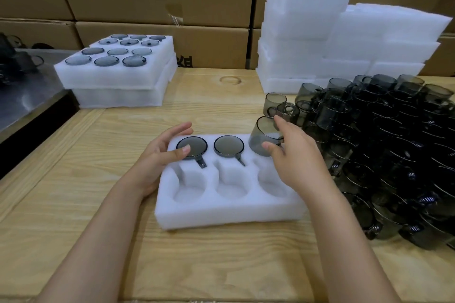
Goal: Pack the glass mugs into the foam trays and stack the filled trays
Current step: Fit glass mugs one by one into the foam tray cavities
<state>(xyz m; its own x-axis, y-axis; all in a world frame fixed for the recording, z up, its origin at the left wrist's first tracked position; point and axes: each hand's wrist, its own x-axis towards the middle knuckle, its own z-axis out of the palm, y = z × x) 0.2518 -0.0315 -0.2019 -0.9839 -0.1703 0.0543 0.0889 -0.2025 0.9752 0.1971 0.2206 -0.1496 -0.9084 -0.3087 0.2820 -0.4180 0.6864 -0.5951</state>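
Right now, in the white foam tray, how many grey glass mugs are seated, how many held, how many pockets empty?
Grey glass mugs seated: 2
Grey glass mug in right hand: 1
Empty front pockets: 3
Total: 6

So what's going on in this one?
A person is packing glass mugs from the heap at right into a foam tray. The right hand grips a tilted mug at the far right pocket. The left hand rests open at the tray's far left corner, thumb on a seated mug. Two far pockets are filled, three near ones empty. Filled trays sit stacked far left.
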